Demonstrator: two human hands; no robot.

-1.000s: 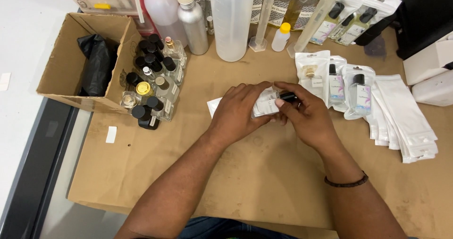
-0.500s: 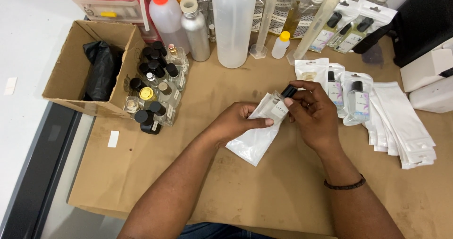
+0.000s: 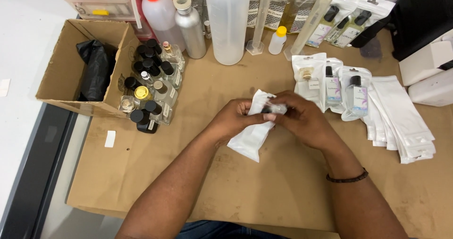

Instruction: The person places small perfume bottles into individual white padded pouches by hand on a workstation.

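Near the centre of the paper-covered tabletop (image 3: pixel 236 182), the left hand (image 3: pixel 231 121) grips a white pouch (image 3: pixel 252 130) while the right hand (image 3: pixel 302 119), fingers clamped, feeds a small black-capped bottle (image 3: pixel 273 109) into its mouth at twelve o'clock, which seemingly calls for careful alignment.

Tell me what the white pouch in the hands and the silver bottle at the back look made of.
The flat white pouch looks like glossy plastic film: it creases and bends softly. The silver cylindrical bottle looks like brushed metal, probably aluminium, by its matte grey sheen; its cap appears to be pale plastic.
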